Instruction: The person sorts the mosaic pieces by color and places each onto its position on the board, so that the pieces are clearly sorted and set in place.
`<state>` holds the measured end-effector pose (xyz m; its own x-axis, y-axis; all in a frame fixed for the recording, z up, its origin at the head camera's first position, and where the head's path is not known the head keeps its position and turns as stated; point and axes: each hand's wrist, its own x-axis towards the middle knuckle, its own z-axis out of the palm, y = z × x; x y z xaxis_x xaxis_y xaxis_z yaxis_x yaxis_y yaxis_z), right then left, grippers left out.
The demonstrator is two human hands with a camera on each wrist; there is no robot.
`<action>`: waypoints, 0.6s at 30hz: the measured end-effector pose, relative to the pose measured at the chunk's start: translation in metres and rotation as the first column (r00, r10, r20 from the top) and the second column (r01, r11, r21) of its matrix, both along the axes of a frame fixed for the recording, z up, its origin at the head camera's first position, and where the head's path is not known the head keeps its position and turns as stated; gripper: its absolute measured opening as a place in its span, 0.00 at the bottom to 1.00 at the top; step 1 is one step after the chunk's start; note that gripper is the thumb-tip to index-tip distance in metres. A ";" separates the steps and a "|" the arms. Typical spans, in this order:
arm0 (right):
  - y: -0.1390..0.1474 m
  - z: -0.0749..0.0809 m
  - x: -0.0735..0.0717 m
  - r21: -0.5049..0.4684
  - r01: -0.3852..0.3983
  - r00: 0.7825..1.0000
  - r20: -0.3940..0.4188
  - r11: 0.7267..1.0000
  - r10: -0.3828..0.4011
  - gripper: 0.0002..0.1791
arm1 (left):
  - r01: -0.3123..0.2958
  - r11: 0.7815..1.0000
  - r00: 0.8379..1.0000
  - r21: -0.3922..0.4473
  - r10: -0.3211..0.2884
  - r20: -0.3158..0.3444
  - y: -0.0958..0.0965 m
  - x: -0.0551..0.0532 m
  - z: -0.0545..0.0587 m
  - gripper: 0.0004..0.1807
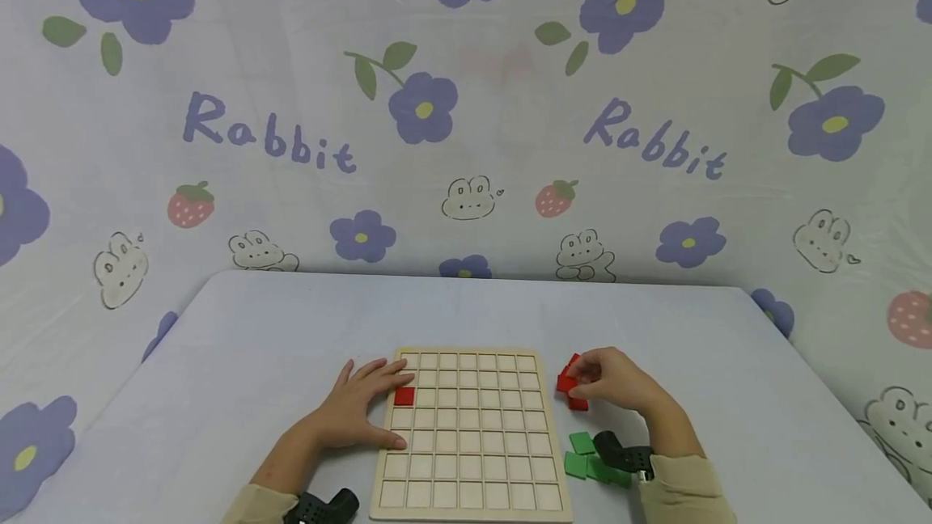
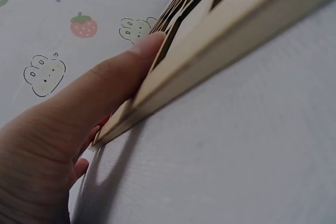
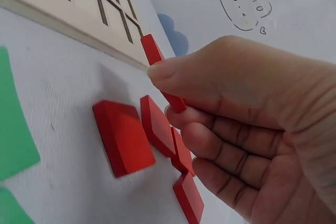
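A wooden grid board point(image 1: 469, 432) lies on the white table, with one red tile point(image 1: 404, 396) in a cell of its left column. My left hand point(image 1: 360, 403) rests on the board's left edge, fingers spread and thumb point(image 2: 149, 45) on the rim. To the right of the board, my right hand point(image 3: 236, 114) pinches a red square tile point(image 3: 152, 51) between thumb and fingers, tilted on edge above the table. Beneath it lie several loose red tiles point(image 3: 126, 137), partly hidden by the hand in the head view.
Several green tiles point(image 1: 576, 464) lie right of the board, nearer me, below the right wrist. Black wrist cameras point(image 1: 619, 453) sit on both wrists. A printed cloth point(image 1: 466, 144) with flowers and rabbits hangs behind the table's far edge.
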<state>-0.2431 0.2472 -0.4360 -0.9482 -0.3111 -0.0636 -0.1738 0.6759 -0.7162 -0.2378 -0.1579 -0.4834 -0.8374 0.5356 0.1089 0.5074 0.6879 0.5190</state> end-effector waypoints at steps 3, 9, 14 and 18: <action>-0.002 0.000 -0.001 -0.009 -0.018 1.000 -0.006 1.000 0.018 0.12 | 0.001 1.000 1.000 -0.001 -0.001 0.001 0.001 0.001 0.001 0.50; -0.010 -0.002 -0.003 -0.018 -0.061 0.998 -0.031 0.998 0.061 0.12 | 0.006 1.000 1.000 -0.005 -0.006 0.004 -0.001 0.001 0.000 0.51; -0.019 -0.003 -0.004 -0.018 -0.054 0.998 -0.024 0.998 0.053 0.12 | 0.011 1.000 1.000 -0.013 -0.011 0.010 -0.002 0.001 -0.001 0.51; -0.025 -0.003 -0.003 -0.013 -0.046 0.999 -0.019 0.999 0.046 0.12 | 0.023 1.000 1.000 -0.013 -0.023 0.012 -0.002 0.001 0.001 0.51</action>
<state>-0.2465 0.2226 -0.4389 -0.9338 -0.3553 -0.0415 -0.2180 0.6574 -0.7213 -0.2373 -0.1601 -0.4823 -0.8260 0.5563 0.0913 0.5170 0.6829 0.5161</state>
